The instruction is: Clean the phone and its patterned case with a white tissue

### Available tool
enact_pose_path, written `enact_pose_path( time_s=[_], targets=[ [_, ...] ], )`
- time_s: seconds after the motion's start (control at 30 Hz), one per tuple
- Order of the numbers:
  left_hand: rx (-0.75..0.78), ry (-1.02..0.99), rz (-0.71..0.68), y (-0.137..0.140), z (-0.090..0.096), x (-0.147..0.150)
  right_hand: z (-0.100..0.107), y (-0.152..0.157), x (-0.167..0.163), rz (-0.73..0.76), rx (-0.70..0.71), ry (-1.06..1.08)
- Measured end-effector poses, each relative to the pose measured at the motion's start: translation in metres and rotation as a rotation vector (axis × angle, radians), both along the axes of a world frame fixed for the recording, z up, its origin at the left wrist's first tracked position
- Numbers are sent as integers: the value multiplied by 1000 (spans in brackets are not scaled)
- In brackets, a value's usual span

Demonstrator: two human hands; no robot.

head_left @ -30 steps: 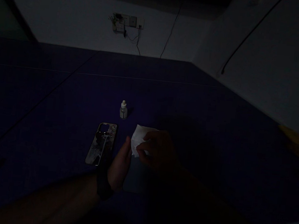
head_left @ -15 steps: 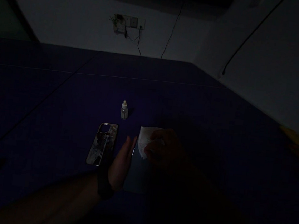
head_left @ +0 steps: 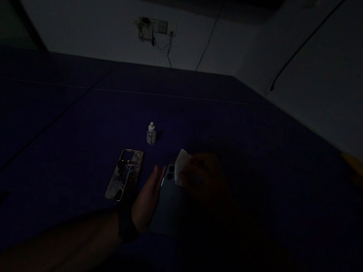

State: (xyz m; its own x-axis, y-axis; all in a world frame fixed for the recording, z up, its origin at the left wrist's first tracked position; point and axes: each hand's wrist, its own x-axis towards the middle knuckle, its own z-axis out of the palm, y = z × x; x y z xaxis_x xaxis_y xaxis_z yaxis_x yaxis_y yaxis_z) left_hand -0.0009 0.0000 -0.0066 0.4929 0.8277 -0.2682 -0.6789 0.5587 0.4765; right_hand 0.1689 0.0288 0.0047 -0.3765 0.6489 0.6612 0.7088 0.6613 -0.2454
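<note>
In a dimly lit room, my two bare hands meet just below the center of the frame over a phone (head_left: 166, 210), its back and camera lenses facing up. My left forearm runs in from the lower left corner, a dark band (head_left: 126, 223) around the wrist. My left hand (head_left: 145, 202) stands on edge, thumb pointing toward the top of the frame, grasping the phone along its left side; how far the fingers curl beneath it is hidden. My right arm rises from the lower right, largely lost in shadow. My right hand (head_left: 205, 176) is bent in from the right, fingers drawn together, thumb and fingertips pinching a crumpled white tissue (head_left: 181, 164). The tissue overlaps the phone's top end, just beside the visible lenses; whether it presses on the surface I cannot tell.

To the left of my hands, a patterned phone case (head_left: 123, 177) lies flat on the purple tabletop (head_left: 69, 140), its camera cutout toward the top of the frame. Above the case and slightly right, near the middle of the frame, a small bottle (head_left: 151, 136) with a white top stands upright. Wall sockets (head_left: 163, 27) show at upper center.
</note>
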Motion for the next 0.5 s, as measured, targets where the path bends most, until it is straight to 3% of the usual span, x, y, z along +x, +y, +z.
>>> enact_pose_path(
  time_s=[0.5],
  targets=[
    [-5,-68,-40,-1,-3,-2,-5,-1,-17,30,-81,173]
  ],
)
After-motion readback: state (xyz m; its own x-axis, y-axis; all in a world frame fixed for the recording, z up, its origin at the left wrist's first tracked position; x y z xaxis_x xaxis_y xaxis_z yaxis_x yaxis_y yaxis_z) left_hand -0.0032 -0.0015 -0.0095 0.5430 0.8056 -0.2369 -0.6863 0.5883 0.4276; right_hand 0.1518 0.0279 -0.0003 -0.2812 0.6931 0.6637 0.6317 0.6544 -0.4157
